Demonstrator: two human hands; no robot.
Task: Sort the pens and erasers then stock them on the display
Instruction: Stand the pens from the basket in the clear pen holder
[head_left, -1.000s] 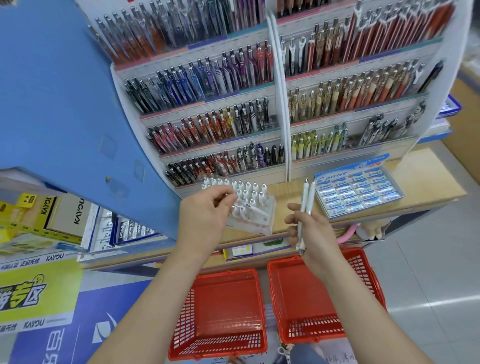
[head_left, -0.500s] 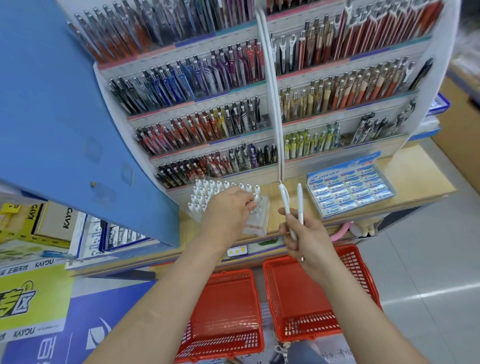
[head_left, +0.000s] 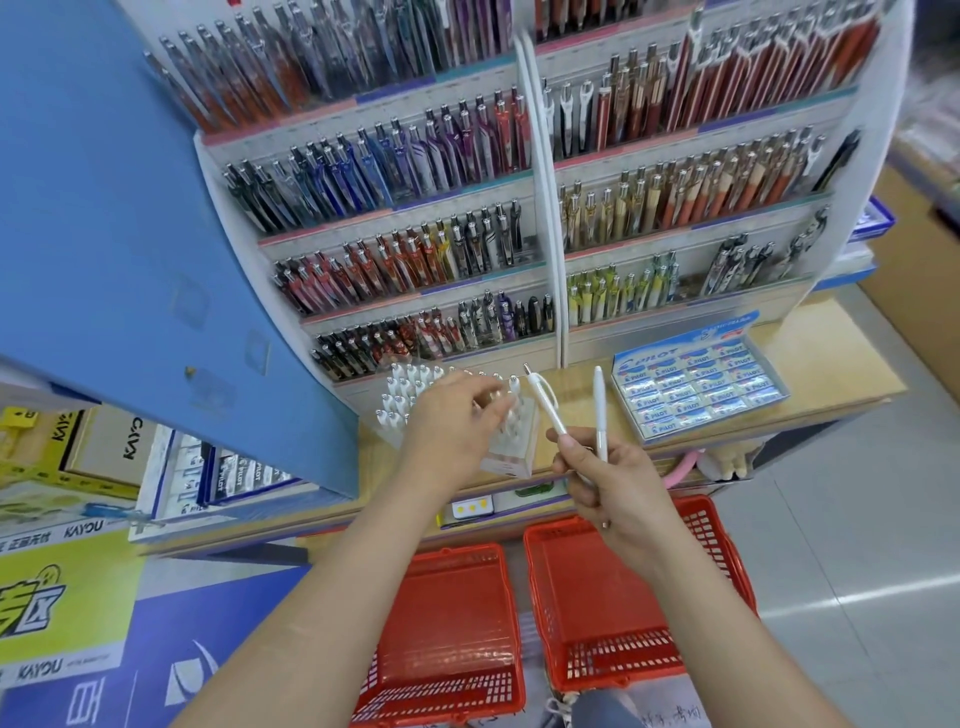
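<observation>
Head view: two red baskets (head_left: 722, 551) sit on the floor at lower centre. Just above, the right hand (head_left: 608, 483) pinches two white pens (head_left: 546, 404). A second ago these lay parallel; now they are splayed, one angled toward the clear stand (head_left: 511, 452). The left hand (head_left: 457, 426) has left the pen it was seating and hangs curled over the stand. Blur hides its grip. Judgement: one pen stocked, two remain. Beyond, at centre right, lies the eraser box (head_left: 696, 384), with the pen rack (head_left: 415, 208) above.
</observation>
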